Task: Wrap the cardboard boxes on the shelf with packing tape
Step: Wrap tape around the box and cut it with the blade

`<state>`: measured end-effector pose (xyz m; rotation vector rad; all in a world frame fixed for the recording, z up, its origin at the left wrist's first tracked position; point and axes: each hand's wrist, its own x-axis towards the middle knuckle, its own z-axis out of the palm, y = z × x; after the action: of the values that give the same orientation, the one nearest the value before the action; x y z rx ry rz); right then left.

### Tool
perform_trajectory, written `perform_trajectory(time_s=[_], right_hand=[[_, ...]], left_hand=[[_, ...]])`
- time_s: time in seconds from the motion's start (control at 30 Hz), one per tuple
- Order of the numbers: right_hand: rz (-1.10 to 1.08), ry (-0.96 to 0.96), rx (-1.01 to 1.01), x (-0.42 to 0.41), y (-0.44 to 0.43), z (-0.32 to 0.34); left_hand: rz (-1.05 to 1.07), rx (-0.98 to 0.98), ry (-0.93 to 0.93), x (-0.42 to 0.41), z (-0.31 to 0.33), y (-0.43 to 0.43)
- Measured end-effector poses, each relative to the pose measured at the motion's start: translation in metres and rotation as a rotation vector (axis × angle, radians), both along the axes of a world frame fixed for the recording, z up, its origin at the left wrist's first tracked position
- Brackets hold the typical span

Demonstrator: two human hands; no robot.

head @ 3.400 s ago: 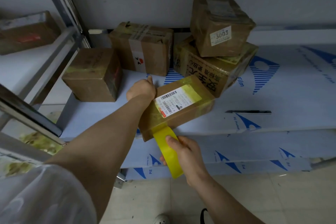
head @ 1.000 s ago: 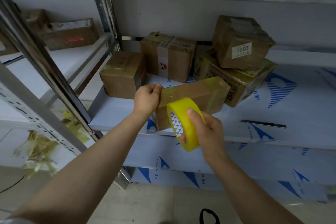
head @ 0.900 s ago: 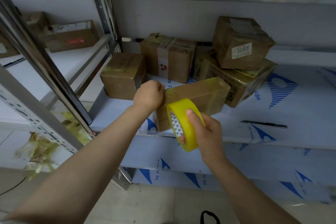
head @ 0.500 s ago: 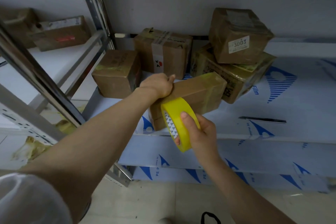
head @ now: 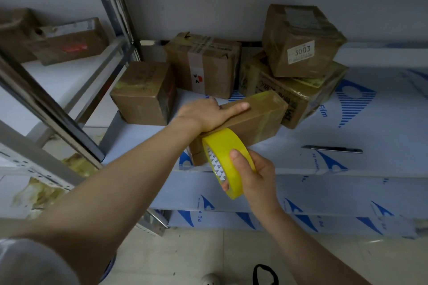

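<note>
**Shelf scene: roll back up at the box end, next band about to go on**

White film-covered shelf (head: pixel 382 146) carries the work, with the long box (head: pixel 254 120) lying slantwise near its front edge, the near end just over the lip. A few seconds ago this box showed its printed label upward and a strip of tape ran down to a low right hand; now a plain brown face is up and the tape roll (head: pixel 222 143) sits against the near end. The left hand (head: pixel 203 115), which a second ago pinched the near corner, now lies on top: thumb straight along the upper face, the other fingers bent over the far edge and hidden. The right hand (head: pixel 254 176) is clamped on the roll, thumb on its outer band, fingers under it.

By my reading one band is closed and the box is turned for the next, so wrapping is partway done.

A utility knife (head: pixel 333 149) lies to the right, well apart. Just behind stand a small box (head: pixel 141 95), a taller taped box (head: pixel 203 65) and a box labelled 3003 (head: pixel 301 39) stacked on a flat box (head: pixel 298 97), which touches the long box's far end. That contact probably crowds any turn; whether the tape is cut I cannot tell.
</note>
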<state>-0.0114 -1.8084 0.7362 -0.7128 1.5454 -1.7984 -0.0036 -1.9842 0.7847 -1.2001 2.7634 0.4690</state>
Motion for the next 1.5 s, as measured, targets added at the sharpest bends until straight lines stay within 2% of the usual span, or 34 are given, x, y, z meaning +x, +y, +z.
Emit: perform_trajectory(time_s=[0.07,0.17,0.23,0.33,0.37,0.4,0.47,0.53,0.57,0.63,0.7,0.77,0.87,1.0,1.07,1.2,1.37,1.5], right_hand=[[0.0,0.015,0.005,0.0,0.0,-0.002],[-0.016,0.017,0.008,0.0,-0.001,0.0],[-0.019,0.025,0.021,0.0,0.001,0.0],[-0.014,0.018,0.027,0.0,0.006,-0.003],[-0.011,0.011,0.018,0.001,0.007,-0.004],[-0.005,0.003,0.009,0.001,0.009,-0.003],[0.007,-0.02,0.011,0.003,0.011,-0.002],[0.009,-0.055,0.022,0.004,0.011,0.001],[0.006,-0.075,0.024,0.004,0.011,0.003],[0.012,-0.139,0.035,0.004,0.009,0.007],[0.03,-0.217,0.072,0.006,0.006,0.01],[0.079,-0.282,0.126,0.009,0.004,0.012],[0.148,-0.313,0.151,0.014,0.006,0.014],[0.226,-0.169,0.065,0.006,0.016,0.04],[0.27,-0.118,0.029,-0.003,0.01,0.059],[0.269,-0.128,0.077,-0.015,-0.015,0.067],[0.207,-0.12,0.045,-0.006,-0.018,0.052],[0.08,-0.132,0.01,0.006,-0.012,0.042]], left_hand=[[0.009,0.048,0.027,-0.001,0.002,-0.005],[0.022,-0.029,0.125,-0.003,0.001,-0.001],[0.038,0.005,0.212,-0.001,0.001,0.0],[0.174,0.314,0.459,0.017,0.014,-0.004],[0.176,0.371,0.408,0.028,0.02,-0.007],[0.173,0.44,0.277,0.04,0.024,-0.007],[0.182,0.644,0.108,0.064,0.022,-0.005],[0.181,0.825,0.246,0.075,0.018,0.001],[0.172,0.817,0.341,0.074,0.016,0.003],[0.126,0.583,0.409,0.064,0.013,0.0],[-0.017,0.296,0.335,0.053,0.012,-0.002],[-0.097,0.206,0.27,0.051,0.006,-0.002],[-0.08,0.241,0.267,0.058,-0.005,-0.004],[0.104,0.626,0.379,0.068,0.013,-0.008],[0.169,0.728,0.36,0.074,0.016,-0.015],[0.32,0.715,0.507,0.075,0.003,-0.012],[0.333,0.637,0.815,0.07,-0.019,0.004],[0.307,0.491,0.947,0.058,-0.03,0.021]])
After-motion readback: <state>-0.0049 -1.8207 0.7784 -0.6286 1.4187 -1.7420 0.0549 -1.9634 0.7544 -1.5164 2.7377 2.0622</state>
